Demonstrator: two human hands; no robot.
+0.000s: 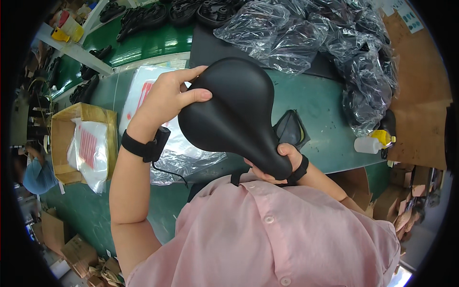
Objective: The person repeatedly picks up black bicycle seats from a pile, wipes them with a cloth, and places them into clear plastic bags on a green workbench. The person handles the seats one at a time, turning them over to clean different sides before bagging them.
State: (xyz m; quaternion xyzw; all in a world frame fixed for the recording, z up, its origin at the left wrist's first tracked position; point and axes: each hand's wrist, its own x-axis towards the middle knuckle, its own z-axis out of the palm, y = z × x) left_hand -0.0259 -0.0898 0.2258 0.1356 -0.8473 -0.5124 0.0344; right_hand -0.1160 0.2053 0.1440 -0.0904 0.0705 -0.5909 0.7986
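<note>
A smooth black bicycle saddle [229, 103] is held up over the green workbench [315, 112], its wide end tilted to the far left and its narrow nose toward my body. My left hand [174, 93] grips the wide end, thumb on top and fingers going round behind the edge. Around the nose my right hand [275, 167] is closed, thumb on the side and fingers underneath. The saddle's underside is hidden. Beneath it lie flat clear plastic bags [165, 155] with red print. A small dark pouch-like piece [290, 130] rests on the bench beside the nose.
An open cardboard box [110, 143] of printed plastic bags stands at the left. Plastic-wrapped black items [306, 33] pile up at the far right, near a white bottle [367, 145] with a yellow one. Several black saddles [143, 20] sit on a green conveyor at the back.
</note>
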